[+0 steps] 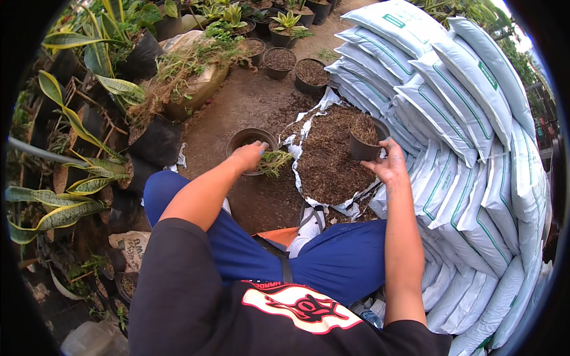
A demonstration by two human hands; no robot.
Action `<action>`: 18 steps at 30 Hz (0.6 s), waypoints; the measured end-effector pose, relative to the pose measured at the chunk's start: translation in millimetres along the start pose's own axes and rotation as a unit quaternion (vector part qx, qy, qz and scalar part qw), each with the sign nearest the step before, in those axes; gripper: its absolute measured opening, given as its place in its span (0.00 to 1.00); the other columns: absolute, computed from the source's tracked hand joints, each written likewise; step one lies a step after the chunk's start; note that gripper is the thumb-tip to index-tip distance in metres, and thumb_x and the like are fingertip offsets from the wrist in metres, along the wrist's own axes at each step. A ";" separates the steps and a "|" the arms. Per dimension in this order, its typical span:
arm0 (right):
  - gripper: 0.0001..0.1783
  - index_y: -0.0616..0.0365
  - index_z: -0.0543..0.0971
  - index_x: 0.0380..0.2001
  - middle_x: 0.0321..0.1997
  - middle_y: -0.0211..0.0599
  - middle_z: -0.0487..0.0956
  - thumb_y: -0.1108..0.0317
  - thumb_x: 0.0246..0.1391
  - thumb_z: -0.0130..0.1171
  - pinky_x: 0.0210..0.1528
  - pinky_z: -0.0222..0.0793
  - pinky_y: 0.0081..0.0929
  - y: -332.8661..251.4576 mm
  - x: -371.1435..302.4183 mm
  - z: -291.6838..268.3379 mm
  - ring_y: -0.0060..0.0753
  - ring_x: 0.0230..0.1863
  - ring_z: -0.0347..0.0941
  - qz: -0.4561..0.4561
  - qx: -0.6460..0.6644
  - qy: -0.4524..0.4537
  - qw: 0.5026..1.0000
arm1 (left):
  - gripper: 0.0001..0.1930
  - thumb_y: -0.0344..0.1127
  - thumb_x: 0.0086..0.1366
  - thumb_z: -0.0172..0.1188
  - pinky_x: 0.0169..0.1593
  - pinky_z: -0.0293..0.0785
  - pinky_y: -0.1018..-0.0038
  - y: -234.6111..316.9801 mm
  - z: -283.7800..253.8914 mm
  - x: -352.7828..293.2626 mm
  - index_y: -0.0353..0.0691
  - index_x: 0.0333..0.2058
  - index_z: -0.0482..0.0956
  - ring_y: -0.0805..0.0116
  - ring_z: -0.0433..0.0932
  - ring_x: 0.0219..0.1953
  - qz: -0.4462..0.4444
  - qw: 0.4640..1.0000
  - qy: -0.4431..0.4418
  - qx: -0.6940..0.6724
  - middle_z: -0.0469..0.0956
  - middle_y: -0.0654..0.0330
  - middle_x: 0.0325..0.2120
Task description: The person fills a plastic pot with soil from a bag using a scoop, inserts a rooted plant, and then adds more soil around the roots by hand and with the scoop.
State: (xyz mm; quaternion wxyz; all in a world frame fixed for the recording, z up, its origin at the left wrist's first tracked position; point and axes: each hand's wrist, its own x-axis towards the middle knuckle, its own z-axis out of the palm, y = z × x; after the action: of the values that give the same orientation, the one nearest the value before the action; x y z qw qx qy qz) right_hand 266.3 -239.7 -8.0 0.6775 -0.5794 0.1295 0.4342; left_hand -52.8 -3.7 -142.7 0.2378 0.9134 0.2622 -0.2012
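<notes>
My left hand [248, 156] is closed at the near right side of a round brown pot [237, 139]. A small bunch of green seedlings [274, 162] sticks out to the right from under its fingers. Whether the fingers also touch the pot's rim is hard to see. My right hand [387, 163] grips a smaller dark pot [360, 148] by its side and base. That pot holds brown potting mix [363, 127] and tilts toward the left, over a heap of dark potting mix [329, 160] in a torn white sack [295, 157].
White filled sacks [451, 95] with green lines are stacked high on the right. Pots of soil [311, 74] stand ahead on the dirt ground [219, 107]. Yellow-edged snake plants [65, 213] line the left. A bulging sack [193, 98] topped with pulled weeds lies ahead left.
</notes>
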 end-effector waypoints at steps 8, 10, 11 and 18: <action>0.34 0.68 0.62 0.62 0.66 0.62 0.62 0.66 0.54 0.59 0.75 0.51 0.66 10.8 -40.8 79.0 0.66 0.70 0.60 0.005 -0.016 -0.112 0.994 | 0.65 0.36 0.49 0.78 0.68 0.68 0.57 9.8 17.2 2.2 0.37 0.75 0.37 0.43 0.63 0.70 0.033 0.986 -0.015 -0.163 0.59 0.38 0.68; 0.33 0.67 0.64 0.61 0.65 0.61 0.63 0.66 0.54 0.60 0.73 0.55 0.65 21.6 -34.0 94.8 0.66 0.69 0.62 0.003 -0.026 -0.130 0.991 | 0.66 0.33 0.51 0.77 0.65 0.71 0.54 9.5 18.0 -1.8 0.47 0.76 0.32 0.41 0.69 0.65 0.047 0.991 -0.024 -0.120 0.63 0.43 0.66; 0.33 0.70 0.64 0.60 0.63 0.63 0.64 0.64 0.56 0.59 0.72 0.60 0.63 24.2 -31.8 104.8 0.64 0.66 0.65 -0.006 -0.040 -0.167 0.985 | 0.65 0.32 0.52 0.76 0.64 0.72 0.54 9.9 15.2 -1.9 0.49 0.76 0.33 0.41 0.71 0.64 0.053 0.992 -0.046 -0.102 0.64 0.44 0.66; 0.31 0.67 0.66 0.59 0.59 0.56 0.67 0.65 0.54 0.59 0.67 0.67 0.59 37.6 -16.0 139.5 0.57 0.61 0.70 -0.003 -0.087 -0.165 0.982 | 0.52 0.30 0.56 0.70 0.58 0.77 0.52 4.7 34.4 11.1 0.60 0.74 0.49 0.43 0.77 0.56 0.060 0.996 0.001 -0.071 0.73 0.50 0.58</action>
State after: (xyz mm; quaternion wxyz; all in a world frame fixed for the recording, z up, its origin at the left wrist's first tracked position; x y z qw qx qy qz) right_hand 183.4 -123.3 18.7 0.6379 -0.5570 -0.0240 0.5312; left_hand -49.8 -21.6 -174.4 0.3131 0.9084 0.2211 -0.1670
